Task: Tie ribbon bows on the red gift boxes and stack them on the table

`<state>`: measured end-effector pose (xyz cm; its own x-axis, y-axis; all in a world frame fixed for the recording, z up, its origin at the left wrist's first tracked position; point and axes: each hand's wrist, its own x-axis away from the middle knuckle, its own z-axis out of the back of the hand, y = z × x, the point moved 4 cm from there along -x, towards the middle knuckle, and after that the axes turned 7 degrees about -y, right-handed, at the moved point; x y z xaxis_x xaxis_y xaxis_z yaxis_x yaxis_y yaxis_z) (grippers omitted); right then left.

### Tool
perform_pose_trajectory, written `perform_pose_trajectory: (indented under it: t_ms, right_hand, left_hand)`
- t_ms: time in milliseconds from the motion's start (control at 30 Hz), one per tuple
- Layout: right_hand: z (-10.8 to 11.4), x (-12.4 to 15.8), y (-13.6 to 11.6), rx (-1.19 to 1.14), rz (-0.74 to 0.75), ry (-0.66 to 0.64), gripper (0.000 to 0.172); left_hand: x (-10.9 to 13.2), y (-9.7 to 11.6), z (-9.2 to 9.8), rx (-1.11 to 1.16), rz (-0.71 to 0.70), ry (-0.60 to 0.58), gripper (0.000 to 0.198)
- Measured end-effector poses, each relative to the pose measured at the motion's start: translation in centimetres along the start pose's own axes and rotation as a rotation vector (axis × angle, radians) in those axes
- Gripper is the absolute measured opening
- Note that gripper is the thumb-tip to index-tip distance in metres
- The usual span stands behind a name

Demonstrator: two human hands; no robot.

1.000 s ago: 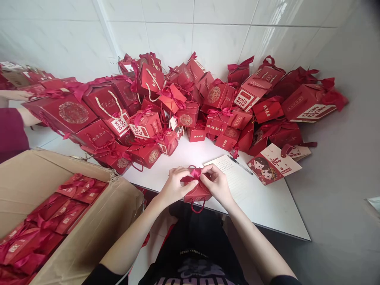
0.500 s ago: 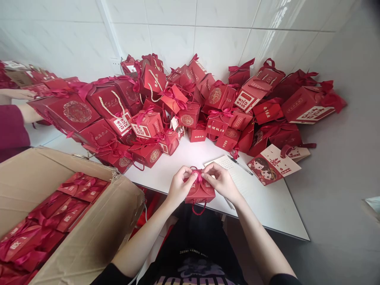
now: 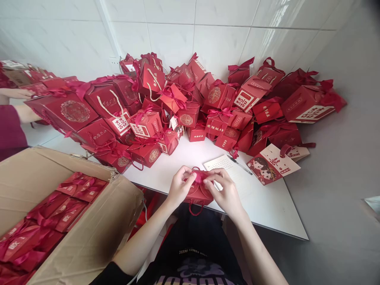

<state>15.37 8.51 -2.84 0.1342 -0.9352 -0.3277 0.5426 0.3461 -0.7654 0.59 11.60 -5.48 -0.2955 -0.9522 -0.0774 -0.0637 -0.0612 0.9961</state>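
Note:
At the table's front edge sits a red gift box (image 3: 197,194) with a twisted cord handle hanging toward me. A dark pink ribbon (image 3: 199,177) lies gathered in a bow or knot on its top. My left hand (image 3: 180,185) pinches the ribbon from the left, thumb and fingers closed on it. From the right, my right hand (image 3: 224,190) has its thumb and index finger closed at the ribbon's other side. The fingers cover part of the ribbon, so its exact knot is hidden.
Many red gift boxes (image 3: 145,124) are heaped along the wall. A notebook (image 3: 221,163) with a pen (image 3: 240,165) and a printed card bag (image 3: 271,164) lie on the right. An open carton (image 3: 118,198) of ribboned boxes stands left. Another person's arm (image 3: 25,113) reaches in at far left.
My right hand has shifted slightly on the ribbon, its thumb and index finger now nearer the bow's right side. The box has moved slightly left; my left hand keeps its pinch.

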Motion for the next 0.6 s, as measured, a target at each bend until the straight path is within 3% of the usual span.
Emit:
perform_pose_trajectory:
  t_ms: [200,600]
  right_hand:
    - [-0.6,0.5,0.1,-0.05,-0.031,0.015,0.006]
    - [-0.5,-0.3,0.5,0.04,-0.061,-0.027,0.014]
  left_hand:
    - [0.2,0.0,-0.1,-0.021,-0.028,-0.023,0.022]
    - [0.3,0.9,0.8,-0.108,-0.058,-0.021,0.022]
